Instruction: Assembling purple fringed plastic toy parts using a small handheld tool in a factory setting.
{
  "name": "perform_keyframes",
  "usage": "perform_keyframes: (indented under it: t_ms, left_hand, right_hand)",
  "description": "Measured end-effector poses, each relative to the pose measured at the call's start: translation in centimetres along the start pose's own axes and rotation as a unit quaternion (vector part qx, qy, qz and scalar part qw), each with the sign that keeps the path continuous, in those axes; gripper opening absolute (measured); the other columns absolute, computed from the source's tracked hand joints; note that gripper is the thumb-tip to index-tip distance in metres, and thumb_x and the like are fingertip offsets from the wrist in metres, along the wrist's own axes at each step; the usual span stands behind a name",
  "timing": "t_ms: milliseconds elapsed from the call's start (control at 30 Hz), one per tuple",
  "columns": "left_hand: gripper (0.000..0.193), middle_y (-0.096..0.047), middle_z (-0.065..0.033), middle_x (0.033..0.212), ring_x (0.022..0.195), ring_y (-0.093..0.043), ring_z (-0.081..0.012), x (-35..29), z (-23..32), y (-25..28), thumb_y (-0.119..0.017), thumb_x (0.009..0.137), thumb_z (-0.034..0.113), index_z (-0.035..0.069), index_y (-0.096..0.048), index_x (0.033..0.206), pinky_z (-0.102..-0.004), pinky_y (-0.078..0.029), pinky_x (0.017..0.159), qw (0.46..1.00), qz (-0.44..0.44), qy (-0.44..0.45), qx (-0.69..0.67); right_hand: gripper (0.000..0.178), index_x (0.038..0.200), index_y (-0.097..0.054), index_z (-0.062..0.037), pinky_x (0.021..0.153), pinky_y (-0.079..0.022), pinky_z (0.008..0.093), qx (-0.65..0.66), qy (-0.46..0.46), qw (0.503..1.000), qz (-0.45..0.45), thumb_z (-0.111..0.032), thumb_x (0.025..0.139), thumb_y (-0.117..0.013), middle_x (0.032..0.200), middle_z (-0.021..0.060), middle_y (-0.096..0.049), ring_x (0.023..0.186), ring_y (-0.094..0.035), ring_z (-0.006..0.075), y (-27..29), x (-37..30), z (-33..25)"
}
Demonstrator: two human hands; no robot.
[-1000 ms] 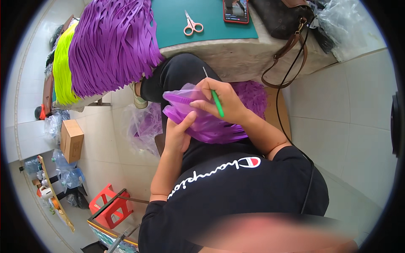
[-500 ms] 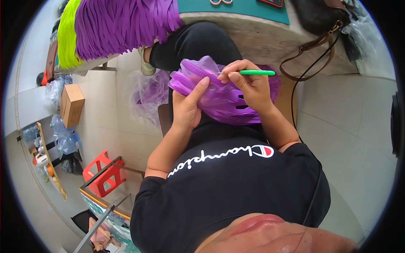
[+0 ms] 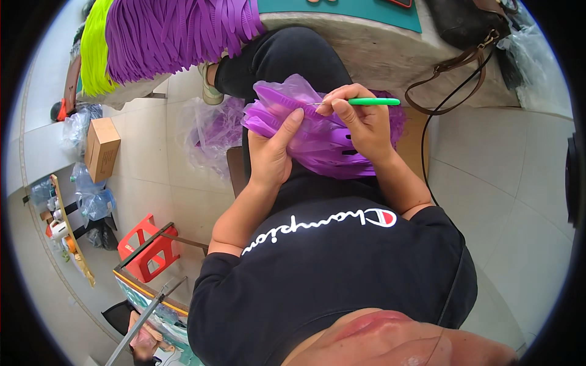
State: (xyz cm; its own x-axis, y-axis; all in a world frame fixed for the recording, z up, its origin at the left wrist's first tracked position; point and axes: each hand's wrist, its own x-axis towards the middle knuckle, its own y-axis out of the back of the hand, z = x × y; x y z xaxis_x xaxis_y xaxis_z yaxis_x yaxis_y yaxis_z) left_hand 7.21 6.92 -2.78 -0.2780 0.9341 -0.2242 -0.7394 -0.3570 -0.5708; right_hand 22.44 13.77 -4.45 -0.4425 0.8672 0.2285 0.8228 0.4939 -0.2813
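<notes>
Tiled floor [image 3: 143, 192]: we count one red plastic stool [image 3: 157, 247], one cardboard carton [image 3: 101, 152].
Draped table [image 3: 378, 55]: we list one brown-strapped handbag [image 3: 458, 24].

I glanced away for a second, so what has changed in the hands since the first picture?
The right hand has turned the green-handled tool: it pointed away from the body and now points left, toward the left hand. Nothing was let go: the left hand keeps hold of the purple bundle, the right hand the tool.
</notes>
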Motion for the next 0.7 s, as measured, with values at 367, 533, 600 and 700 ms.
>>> perform_keyframes:
  t_ms: [367, 533, 600, 700]
  left_hand:
    - [0.021, -0.065, -0.0044, 0.101, 0.093, -0.061, -0.0128, 0.5, -0.6, -0.4, -0.065, 0.086, -0.002, 0.002, -0.060, 0.105, -0.0270, -0.048, 0.084, 0.997, 0.023, -0.047, 0.050]
    - [0.013, -0.066, -0.0025, 0.091, 0.081, -0.060, -0.0098, -0.1, -0.4, 0.6, -0.066, 0.084, -0.003, 0.001, -0.065, 0.097, -0.0244, -0.047, 0.074, 0.989, -0.004, -0.008, 0.151]
    - [0.007, -0.065, 0.0001, 0.080, 0.071, -0.057, -0.0071, -0.4, -0.6, 1.2, -0.068, 0.084, 0.000, -0.002, -0.068, 0.091, -0.0231, -0.045, 0.066, 0.961, -0.033, 0.006, 0.273]
    - [0.010, -0.061, 0.0034, 0.069, 0.064, -0.052, -0.0046, -0.8, -1.0, 1.1, -0.070, 0.083, 0.005, -0.004, -0.066, 0.085, -0.0225, -0.042, 0.059, 0.936, -0.034, -0.013, 0.351]
  right_hand:
    - [0.006, 0.092, -0.063, -0.0002, 0.070, -0.051, 0.0287, -0.270, 0.197, 0.942, -0.031, -0.004, 0.087, -0.064, 0.085, 0.0114, -0.064, 0.079, -0.064, 0.0200, 0.7, 1.5, -0.9]
    - [0.018, 0.091, -0.066, -0.0013, 0.062, -0.050, 0.0308, -0.389, 0.332, 0.859, 0.038, 0.003, 0.074, -0.070, 0.080, 0.0115, -0.062, 0.070, -0.062, 0.0228, 1.5, 3.9, -2.0]
    - [0.016, 0.091, -0.065, -0.0003, 0.061, -0.051, 0.0296, -0.397, 0.377, 0.833, 0.076, 0.004, 0.077, -0.069, 0.082, 0.0114, -0.063, 0.070, -0.063, 0.0223, 2.6, 5.4, -3.5]
    - [0.013, 0.093, -0.064, -0.0005, 0.065, -0.052, 0.0284, -0.408, 0.436, 0.790, 0.140, 0.004, 0.082, -0.065, 0.083, 0.0112, -0.064, 0.073, -0.064, 0.0202, 3.9, 7.2, -6.1]
